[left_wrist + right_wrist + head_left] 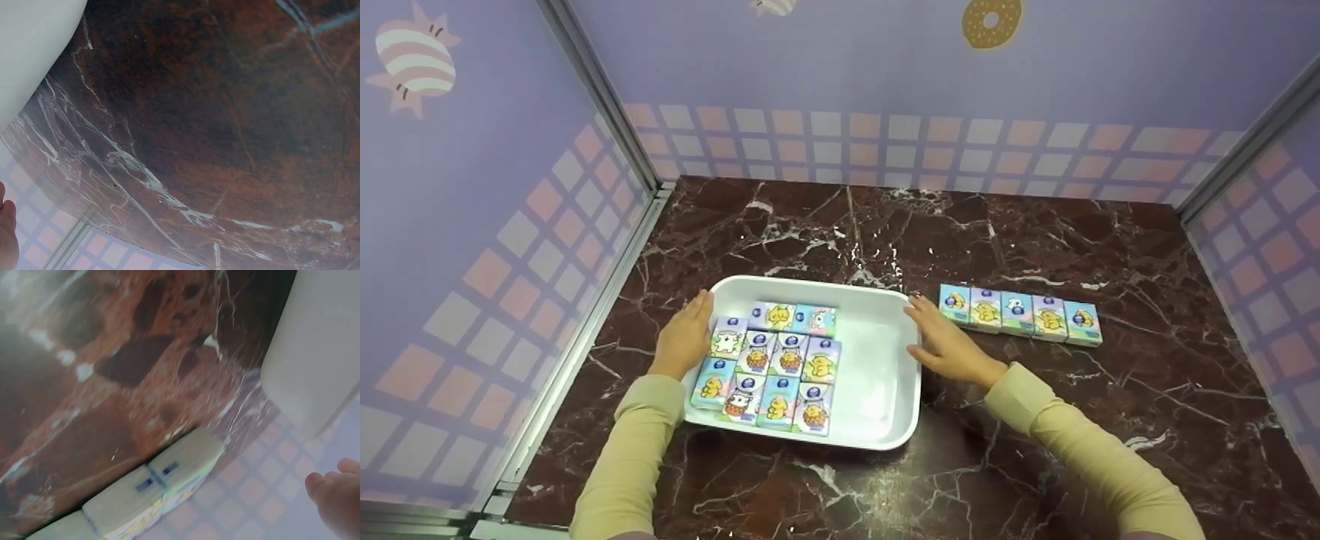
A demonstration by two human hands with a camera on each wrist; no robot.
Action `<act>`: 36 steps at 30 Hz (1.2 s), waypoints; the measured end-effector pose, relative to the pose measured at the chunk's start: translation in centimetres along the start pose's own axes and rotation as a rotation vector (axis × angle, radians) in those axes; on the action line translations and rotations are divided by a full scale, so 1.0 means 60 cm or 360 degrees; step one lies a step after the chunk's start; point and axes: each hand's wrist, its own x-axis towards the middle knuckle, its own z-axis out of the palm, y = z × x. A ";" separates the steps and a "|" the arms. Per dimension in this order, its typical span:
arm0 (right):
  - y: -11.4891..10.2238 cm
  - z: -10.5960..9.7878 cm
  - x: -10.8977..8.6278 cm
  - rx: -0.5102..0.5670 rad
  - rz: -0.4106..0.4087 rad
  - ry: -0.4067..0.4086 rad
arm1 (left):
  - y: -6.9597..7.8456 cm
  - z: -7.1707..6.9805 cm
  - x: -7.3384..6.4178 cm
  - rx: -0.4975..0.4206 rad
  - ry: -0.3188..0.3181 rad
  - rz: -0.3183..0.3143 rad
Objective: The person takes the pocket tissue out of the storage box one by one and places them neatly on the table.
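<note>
We're resting the left hand [682,341] on the left end of a white, rectangular, round-cornered tub [877,382], fingers straight and close together. We're holding the right hand [954,351] at its right end, fingers extended, thumb spread away; can't tell how hard either is pressing. Inside, ten small rectangular cartoon-printed packs [789,352] are filling the left and middle: two crosswise at the far wall, eight in two rows nearer us. Five matching packs [1016,313] are lying in a row just right of the tub. Everything's sitting on a dark red-brown, white-veined desk [780,487]; lilac panels [840,67] are standing around it.
</note>
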 end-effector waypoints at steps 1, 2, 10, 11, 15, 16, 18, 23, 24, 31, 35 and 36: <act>-0.002 0.004 0.000 -0.0023 -0.0022 -0.0006 | 0.000 0.001 0.000 0.0002 0.0008 0.0002; -0.004 0.008 0.000 -0.0057 -0.0040 -0.0011 | -0.001 0.001 0.000 0.0003 0.0014 0.0003; -0.007 0.034 -0.005 -0.0138 -0.0072 -0.0028 | 0.002 0.003 -0.002 0.0009 -0.0015 -0.0009; -0.007 0.037 -0.006 -0.0131 -0.0057 -0.0034 | 0.003 0.004 -0.002 0.0011 -0.0016 -0.0006; -0.008 0.044 -0.007 -0.0118 -0.0003 -0.0049 | 0.004 0.004 -0.002 0.0014 -0.0012 0.0001; -0.008 0.046 -0.007 -0.0125 0.0006 -0.0054 | 0.004 0.004 -0.002 0.0015 -0.0007 0.0002; -0.009 0.049 -0.006 -0.0133 0.0023 -0.0062 | 0.003 0.004 -0.002 0.0018 -0.0003 0.0004; -0.014 0.056 -0.001 -0.0152 0.0099 -0.0115 | 0.001 0.002 -0.005 0.0043 -0.0009 0.0001; -0.015 0.058 0.001 -0.0162 0.0100 -0.0121 | 0.001 0.001 -0.005 0.0050 -0.0016 -0.0002; -0.018 0.061 0.006 -0.0213 0.0110 -0.0153 | 0.003 -0.004 -0.006 0.0097 -0.0057 0.0004; -0.015 0.060 0.006 -0.0224 0.0131 -0.0175 | 0.007 -0.007 0.001 0.0141 -0.0119 0.0013; -0.014 0.060 0.006 -0.0228 0.0135 -0.0174 | 0.009 -0.009 0.004 0.0145 -0.0141 0.0008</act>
